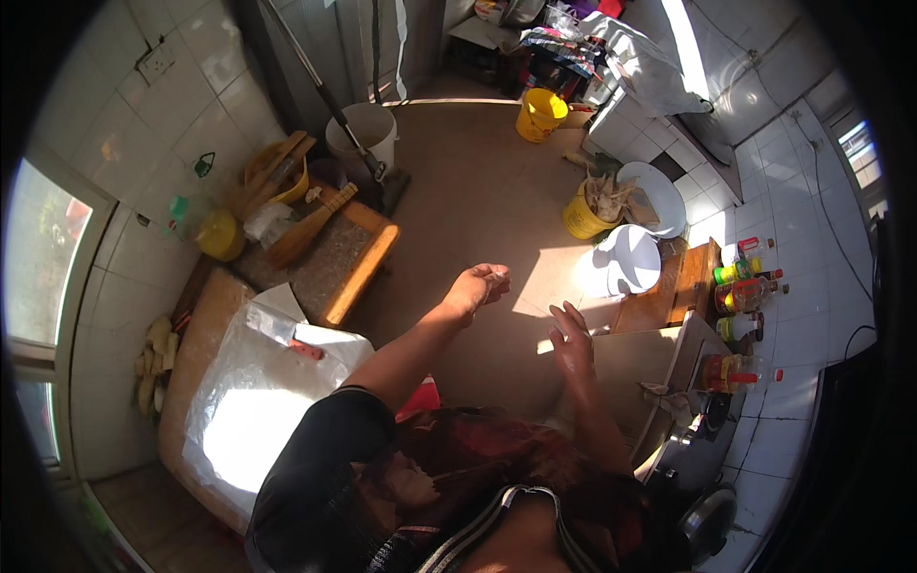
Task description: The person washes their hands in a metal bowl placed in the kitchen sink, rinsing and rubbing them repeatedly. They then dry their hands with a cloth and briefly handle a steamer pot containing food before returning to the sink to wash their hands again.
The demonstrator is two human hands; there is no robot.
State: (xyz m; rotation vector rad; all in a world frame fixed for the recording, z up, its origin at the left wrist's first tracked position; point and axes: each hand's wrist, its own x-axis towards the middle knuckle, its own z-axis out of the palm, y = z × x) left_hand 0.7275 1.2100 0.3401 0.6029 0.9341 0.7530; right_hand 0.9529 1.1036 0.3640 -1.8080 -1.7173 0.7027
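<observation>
Both hands are raised over the brown floor, in front of my body. My left hand [485, 290] is loosely cupped, its fingers curled and close to each other, and no object shows in it. My right hand [572, 339] is lower and to the right, its fingers spread and holding nothing. The two hands do not touch. Left of my left arm, a cleaver [279, 327] with a red handle lies on clear plastic sheeting [236, 365] over a board. A white bucket [625, 261] stands beyond my right hand.
A whisk broom [308, 228] lies on a wooden-edged table [362, 265] at left. A mop [308, 75] leans in a pale bucket [380, 125]. Yellow buckets [542, 116] stand on the floor. Bottles [745, 295] line the right wall, near a pot lid [708, 516].
</observation>
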